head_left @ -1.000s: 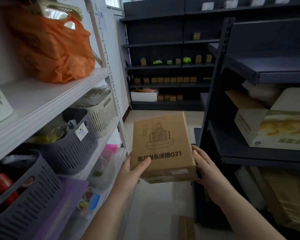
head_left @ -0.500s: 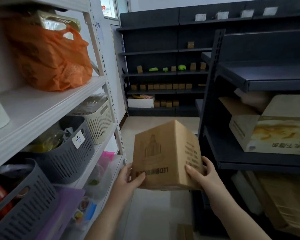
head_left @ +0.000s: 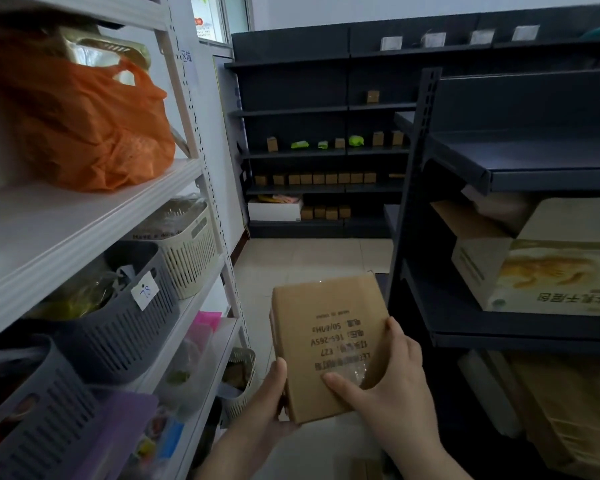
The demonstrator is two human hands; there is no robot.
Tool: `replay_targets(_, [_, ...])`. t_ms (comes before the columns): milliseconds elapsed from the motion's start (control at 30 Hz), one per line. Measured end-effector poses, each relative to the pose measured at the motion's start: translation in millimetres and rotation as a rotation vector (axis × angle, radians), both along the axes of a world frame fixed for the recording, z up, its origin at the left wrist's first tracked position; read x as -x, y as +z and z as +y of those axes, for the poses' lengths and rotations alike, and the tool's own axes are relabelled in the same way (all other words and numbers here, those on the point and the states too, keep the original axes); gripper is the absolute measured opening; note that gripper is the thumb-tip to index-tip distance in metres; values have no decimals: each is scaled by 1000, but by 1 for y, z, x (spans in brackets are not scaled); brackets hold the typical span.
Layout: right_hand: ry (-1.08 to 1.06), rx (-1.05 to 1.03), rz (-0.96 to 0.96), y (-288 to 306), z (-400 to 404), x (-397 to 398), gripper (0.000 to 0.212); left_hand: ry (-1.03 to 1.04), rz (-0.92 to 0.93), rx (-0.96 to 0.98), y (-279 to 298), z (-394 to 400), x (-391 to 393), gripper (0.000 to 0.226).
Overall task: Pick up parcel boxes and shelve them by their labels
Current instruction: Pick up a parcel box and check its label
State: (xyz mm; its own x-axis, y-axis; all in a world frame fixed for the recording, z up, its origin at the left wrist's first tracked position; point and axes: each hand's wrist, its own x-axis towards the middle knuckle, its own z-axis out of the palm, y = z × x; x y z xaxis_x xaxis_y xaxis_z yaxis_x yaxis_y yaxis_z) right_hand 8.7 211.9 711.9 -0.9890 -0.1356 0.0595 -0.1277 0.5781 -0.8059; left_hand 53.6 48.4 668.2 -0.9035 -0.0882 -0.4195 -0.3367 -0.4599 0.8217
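- Two bare hands hold one cardboard parcel box [head_left: 326, 344] low in the aisle, at about six o'clock from where the person stands, over the pale tiled floor [head_left: 312, 258] between the two racks.
- At nine o'clock stands a white shelving rack [head_left: 84, 216]. An orange plastic bag [head_left: 73, 123] sits on its upper shelf. Below it a grey slotted basket [head_left: 118, 317] with a small paper tag stands just beside a cream slotted basket [head_left: 191, 244]; another grey basket [head_left: 25, 417] sits lower and nearer.
- Left hand [head_left: 267, 400]: it cups the box's near left corner from below, thumb pressed up along the left edge. Its other fingers are hidden under the box, so I cannot tell how they lie.
- The box is tilted, its printed face turned up toward the person, the lines of print reading upside down. Clear tape shines at the far edge and near the right thumb.
- Right hand [head_left: 392, 386]: thumb laid flat across the printed face, fingers curled round the right side, so the box is clamped between thumb and fingers.
- At twelve o'clock, well apart down the aisle, a dark back-wall shelving unit [head_left: 291, 112] carries rows of small brown boxes [head_left: 319, 178] and a few green items [head_left: 355, 141].
- At three o'clock a dark metal rack [head_left: 413, 202] holds a large printed carton [head_left: 548, 271] on its middle shelf.
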Motion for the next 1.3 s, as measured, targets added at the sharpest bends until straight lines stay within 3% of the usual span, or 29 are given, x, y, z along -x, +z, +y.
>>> replay_targets(100, [53,-117,83,4,-5,-2,113,38,42,-29,5,-1,2,55])
replay_targets(200, [120,-152,236,7,-9,-9,99,145,-2,-12,3,-9,5,53])
replay_targets(367, [203,1,378,3,-13,-11,65,233,-68,-197,-15,-20,2,52])
replay_targets(500, [289,191,292,12,-11,-7,37,274,-82,-389,-28,-23,0,57])
replay_targets(633, [336,189,294,16,-8,5,43,261,-33,-501,-37,-27,-1,63])
replay_targets(767, [251,178,221,20,-4,21,50,220,28,-548,-38,-30,-3,70])
replay_targets(833, [189,180,121,20,1,32,58,189,85,-550,-35,-31,-3,78])
replay_targets(900, [157,310,-98,18,8,43,77,158,121,-551,-30,-33,-4,84])
replay_targets(1000, [262,609,-484,9,16,55,69,127,98,-445,-25,-34,-2,75])
replay_targets(1067, [328,675,-615,-2,17,57,61,127,45,-275,-23,-35,2,67])
replay_targets(1167, [291,709,-615,-15,15,56,61,215,28,142,-15,-33,10,53])
replay_targets(1233, [241,746,-591,-18,13,54,51,248,29,462,-9,-32,16,56])
replay_targets(1300, [210,759,-573,-18,11,52,46,290,74,591,-2,-29,18,58])
